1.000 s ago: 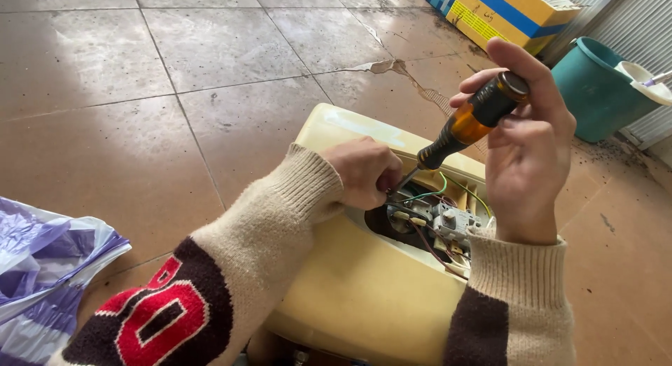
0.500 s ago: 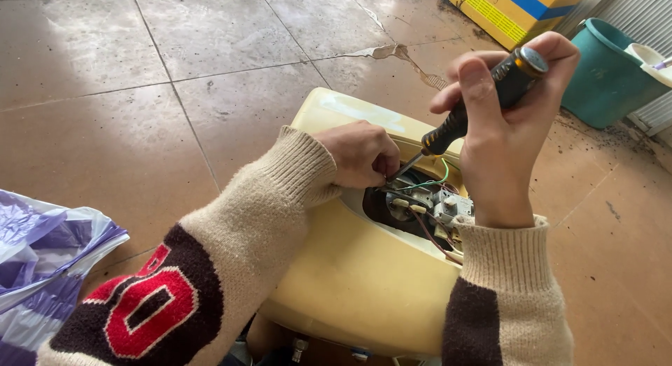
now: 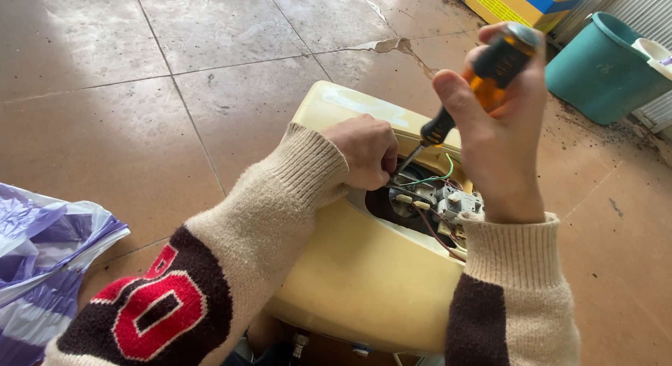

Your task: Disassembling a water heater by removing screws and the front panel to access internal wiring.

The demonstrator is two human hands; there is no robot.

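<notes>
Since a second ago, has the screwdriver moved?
Yes. The screwdriver handle has tipped up and away, farther above the yellow casing; its tip stays at the opening.

Right hand (image 3: pixel 500 138) grips screwdriver (image 3: pixel 476 82); left hand (image 3: pixel 364 150) steadies yellow appliance (image 3: pixel 357 282).

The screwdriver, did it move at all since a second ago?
A little. The right hand shifted its grip on the orange-and-black screwdriver: its handle top, bare before, is now more wrapped by the fingers, and the tool stands steeper. Nothing was let go. The tip stays at the opening with wires in the yellow appliance, and the left hand stays at that edge. The teal bucket and purple bag did not move.
</notes>
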